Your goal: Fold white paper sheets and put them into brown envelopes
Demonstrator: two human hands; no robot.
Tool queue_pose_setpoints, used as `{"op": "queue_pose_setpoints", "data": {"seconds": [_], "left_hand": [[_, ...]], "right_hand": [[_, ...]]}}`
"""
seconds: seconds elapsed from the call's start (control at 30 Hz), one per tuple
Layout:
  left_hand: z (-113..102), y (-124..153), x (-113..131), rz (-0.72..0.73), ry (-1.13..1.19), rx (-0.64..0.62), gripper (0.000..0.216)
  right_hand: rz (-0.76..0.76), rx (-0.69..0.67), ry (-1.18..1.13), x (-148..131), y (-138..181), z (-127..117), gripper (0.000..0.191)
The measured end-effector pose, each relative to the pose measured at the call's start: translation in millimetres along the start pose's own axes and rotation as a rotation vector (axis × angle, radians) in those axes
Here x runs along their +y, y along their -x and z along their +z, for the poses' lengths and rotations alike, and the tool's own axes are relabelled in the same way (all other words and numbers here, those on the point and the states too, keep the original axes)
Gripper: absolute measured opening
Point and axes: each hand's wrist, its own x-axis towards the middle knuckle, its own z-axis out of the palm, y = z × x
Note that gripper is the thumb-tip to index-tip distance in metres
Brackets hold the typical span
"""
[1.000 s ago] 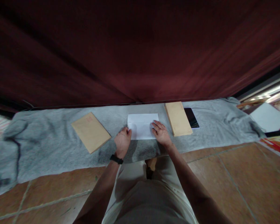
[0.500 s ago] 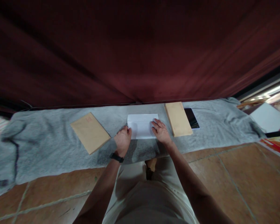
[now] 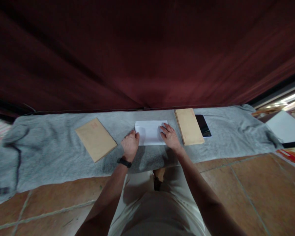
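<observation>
A white sheet of paper (image 3: 151,132), folded to a flat rectangle, lies on the grey cloth in front of me. My left hand (image 3: 130,143) is closed at its left edge, thumb on top and fingers curled beneath or beside it. My right hand (image 3: 170,136) rests on its right side with fingers spread and lying flat. To the left lies a brown envelope (image 3: 95,139), set at a slant, perhaps with others under it. Just right of my right hand is a stack of brown envelopes (image 3: 189,127).
A dark-screened phone (image 3: 203,126) lies partly under the right-hand stack. The grey cloth (image 3: 51,147) covers a long narrow surface against a dark red curtain (image 3: 147,65). A white panel (image 3: 285,126) stands at far right. Tiled floor (image 3: 226,183) shows below.
Both hands keep nearly the same place on the paper. The paper's near edge sits slightly farther from me, and the whole view has shifted a little.
</observation>
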Motion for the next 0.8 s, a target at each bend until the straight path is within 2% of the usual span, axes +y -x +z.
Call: {"op": "queue_pose_setpoints", "data": {"seconds": [0.8], "left_hand": [[4.3, -27.7, 8.2, -0.065, -0.001, 0.019, 0.041]], "right_hand": [[-0.019, 0.030, 0.024, 7.4, -24.1, 6.3, 0.040]]}}
